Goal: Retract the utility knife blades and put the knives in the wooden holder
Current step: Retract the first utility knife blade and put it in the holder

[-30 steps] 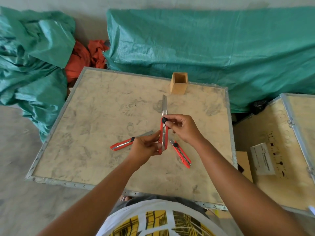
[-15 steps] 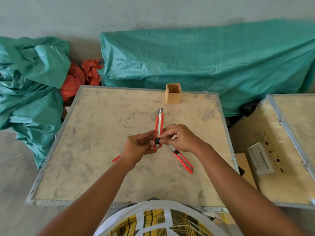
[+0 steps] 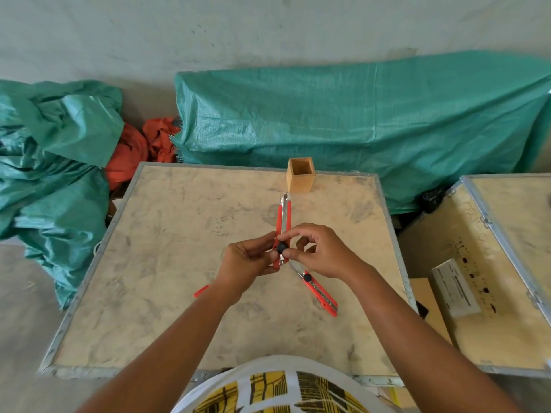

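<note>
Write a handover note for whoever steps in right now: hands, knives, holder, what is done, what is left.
Left hand: grips the lower body of the held knife.
Right hand: fingers on that knife's black slider knob; blade looks almost fully retracted, tip pointing toward the wooden holder.
Second knife: lies on the crate top by the right wrist, blade still out.
Third knife: only its red end shows beyond the left wrist; blade state hidden.
Holder: upright at the far edge, appears empty.
Done: first blade nearly in.
Left: hold all three knives in the holder, blades retracted.
</note>
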`<state>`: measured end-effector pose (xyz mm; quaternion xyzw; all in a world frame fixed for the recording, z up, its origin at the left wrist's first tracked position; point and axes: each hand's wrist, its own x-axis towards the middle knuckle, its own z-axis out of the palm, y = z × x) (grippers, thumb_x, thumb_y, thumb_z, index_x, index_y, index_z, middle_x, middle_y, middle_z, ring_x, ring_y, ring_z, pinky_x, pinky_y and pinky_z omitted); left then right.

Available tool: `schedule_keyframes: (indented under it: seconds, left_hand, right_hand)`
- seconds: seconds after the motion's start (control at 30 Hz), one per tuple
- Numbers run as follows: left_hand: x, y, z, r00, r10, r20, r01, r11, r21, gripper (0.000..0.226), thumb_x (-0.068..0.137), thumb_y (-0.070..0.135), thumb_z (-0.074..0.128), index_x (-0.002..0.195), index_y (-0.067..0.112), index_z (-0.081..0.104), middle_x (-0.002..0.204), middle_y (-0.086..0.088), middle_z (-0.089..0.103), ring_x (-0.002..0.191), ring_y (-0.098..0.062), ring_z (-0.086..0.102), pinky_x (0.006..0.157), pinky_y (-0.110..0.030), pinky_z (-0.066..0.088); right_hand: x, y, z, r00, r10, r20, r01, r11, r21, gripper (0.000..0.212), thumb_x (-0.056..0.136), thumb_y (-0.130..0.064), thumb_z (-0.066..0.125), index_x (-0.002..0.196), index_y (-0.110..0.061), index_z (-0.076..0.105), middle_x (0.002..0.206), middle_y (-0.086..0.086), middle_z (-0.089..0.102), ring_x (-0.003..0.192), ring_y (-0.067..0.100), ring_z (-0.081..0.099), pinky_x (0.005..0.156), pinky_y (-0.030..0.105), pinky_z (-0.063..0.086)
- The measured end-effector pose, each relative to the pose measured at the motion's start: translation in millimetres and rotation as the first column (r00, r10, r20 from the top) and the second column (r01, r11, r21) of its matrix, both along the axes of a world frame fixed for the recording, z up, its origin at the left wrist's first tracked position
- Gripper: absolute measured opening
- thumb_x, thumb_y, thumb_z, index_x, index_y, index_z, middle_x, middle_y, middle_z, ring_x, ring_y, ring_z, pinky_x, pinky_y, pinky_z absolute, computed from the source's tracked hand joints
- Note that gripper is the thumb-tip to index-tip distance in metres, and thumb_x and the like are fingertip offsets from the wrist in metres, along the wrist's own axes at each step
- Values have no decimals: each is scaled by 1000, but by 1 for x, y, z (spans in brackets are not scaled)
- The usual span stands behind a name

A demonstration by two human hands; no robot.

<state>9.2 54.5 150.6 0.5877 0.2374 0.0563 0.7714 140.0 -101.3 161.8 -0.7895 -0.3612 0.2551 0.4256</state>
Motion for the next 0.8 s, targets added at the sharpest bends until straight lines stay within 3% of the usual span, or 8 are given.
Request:
schedule_keyframes:
  seconds: [0.17,0.33,0.53,0.67,0.8]
  left_hand:
    - [6,-4,0,1000,-26,1,26,1000,10,40,88,-9,66,126,5,66,118,-15,74,102,-34,73,83,-41,63]
    - [13,-5,-5,1000,-15,8,15,1000,-4,39,87,-10,66,121,10,70,115,-13,75,102,-32,74,82,-41,63]
    - [26,-8,-9,1000,-25,-11,25,1000,-6,41,86,-8,68,107,26,77,107,-4,79,96,-28,76,80,-39,63]
    - [38,-5,-14,999,-47,-16,47,999,13,39,87,-9,67,120,11,71,110,-8,78,98,-26,75,77,-36,63]
    - [62,-2,-17,995,-89,-35,91,995,51,41,88,-7,67,111,26,76,105,-1,80,95,-24,76,74,-30,63]
  right_hand:
    - [5,-2,-4,997,-73,6,73,997,-12,24,75,-39,87,93,-34,72,100,-18,71,85,0,63,68,20,52]
    - [12,-7,-2,999,-43,-24,44,998,33,27,81,-33,83,106,-41,74,107,-20,72,86,4,66,68,15,54]
    - [18,-10,-9,993,-118,-8,118,992,42,15,79,-36,84,87,-38,72,95,-19,73,80,2,67,67,13,52]
    - [28,-8,-13,981,-179,-78,187,975,117,18,89,-35,76,107,-38,74,102,-24,73,87,5,72,76,13,56]
    - [52,-3,-17,968,-240,-78,248,963,106,29,94,-24,72,120,-34,72,109,-28,69,94,5,72,80,24,63]
